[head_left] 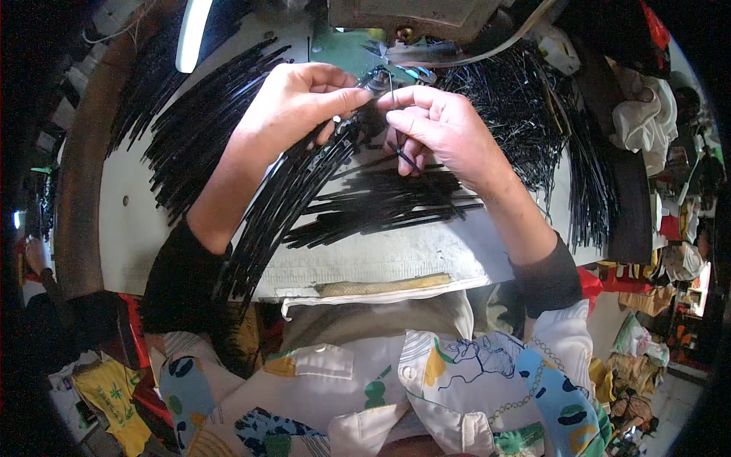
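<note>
My left hand (304, 107) is closed in a pinch beside the presser-foot area of a sewing machine (419, 23). What lies between its fingertips is small and dark, and I cannot make it out. Close by on the right, my right hand (449, 129) is closed on a thin black strip (405, 157); part of it shows below the curled fingers. The two hands' fingertips nearly meet under the machine head. Beneath my left forearm, a long bundle of black strips (278, 202) slants toward the table's front edge. More loose black strips (388, 199) lie crosswise below my hands.
Further piles of black strips (205, 114) cover the left of the white table (122, 228), and a tangled heap (502, 107) sits at the right. A lit lamp tube (194, 34) hangs at upper left. White cloth (643, 110) is bunched beyond the right side.
</note>
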A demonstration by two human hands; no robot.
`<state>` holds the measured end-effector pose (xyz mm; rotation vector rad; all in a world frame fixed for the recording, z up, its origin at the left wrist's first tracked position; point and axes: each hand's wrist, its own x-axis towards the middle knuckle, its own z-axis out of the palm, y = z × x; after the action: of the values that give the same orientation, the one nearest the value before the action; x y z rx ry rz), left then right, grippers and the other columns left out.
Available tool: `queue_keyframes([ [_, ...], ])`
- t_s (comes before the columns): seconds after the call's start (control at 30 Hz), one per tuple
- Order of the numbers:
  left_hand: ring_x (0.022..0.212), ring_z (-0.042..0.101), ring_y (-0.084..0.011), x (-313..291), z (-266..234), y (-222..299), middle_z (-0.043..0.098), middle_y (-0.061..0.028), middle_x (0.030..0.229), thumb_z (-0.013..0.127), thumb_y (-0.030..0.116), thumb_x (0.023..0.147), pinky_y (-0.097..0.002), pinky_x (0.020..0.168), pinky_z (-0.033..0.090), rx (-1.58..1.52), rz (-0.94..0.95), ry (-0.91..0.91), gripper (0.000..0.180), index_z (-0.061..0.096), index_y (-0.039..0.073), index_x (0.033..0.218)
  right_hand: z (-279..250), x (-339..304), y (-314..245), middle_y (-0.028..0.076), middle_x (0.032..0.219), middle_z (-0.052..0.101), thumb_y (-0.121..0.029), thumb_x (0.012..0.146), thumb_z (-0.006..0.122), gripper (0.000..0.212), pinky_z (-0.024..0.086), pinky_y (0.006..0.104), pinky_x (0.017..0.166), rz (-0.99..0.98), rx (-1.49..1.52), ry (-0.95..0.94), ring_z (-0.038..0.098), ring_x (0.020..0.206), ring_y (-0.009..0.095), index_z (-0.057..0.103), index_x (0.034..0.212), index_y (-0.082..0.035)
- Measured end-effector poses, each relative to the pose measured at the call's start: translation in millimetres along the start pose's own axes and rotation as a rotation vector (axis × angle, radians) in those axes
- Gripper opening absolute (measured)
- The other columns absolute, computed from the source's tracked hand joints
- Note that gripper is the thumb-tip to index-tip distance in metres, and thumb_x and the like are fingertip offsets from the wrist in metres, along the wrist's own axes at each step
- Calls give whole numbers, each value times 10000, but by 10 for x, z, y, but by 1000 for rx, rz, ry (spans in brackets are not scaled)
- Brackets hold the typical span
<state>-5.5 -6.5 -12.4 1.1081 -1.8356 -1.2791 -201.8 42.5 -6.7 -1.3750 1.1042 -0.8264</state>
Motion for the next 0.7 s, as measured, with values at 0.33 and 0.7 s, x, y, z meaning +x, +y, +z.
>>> queue_keyframes([
  [0.33,440,437,-15,-44,35,49,533,4,635,652,180,802,-150,369,300,-216,-151,-15,186,601,1,805,14,-20,28,80,724,614,-148,864,518,272,424,194,442,-22,56,-1,588,501,117,537,1053,47],
  [0.7,425,419,-7,-42,28,51,528,13,626,642,195,810,-146,359,282,-251,-180,-29,194,604,9,848,15,-31,41,84,728,615,-171,867,513,291,424,197,440,2,85,5,588,503,118,535,1056,49],
])
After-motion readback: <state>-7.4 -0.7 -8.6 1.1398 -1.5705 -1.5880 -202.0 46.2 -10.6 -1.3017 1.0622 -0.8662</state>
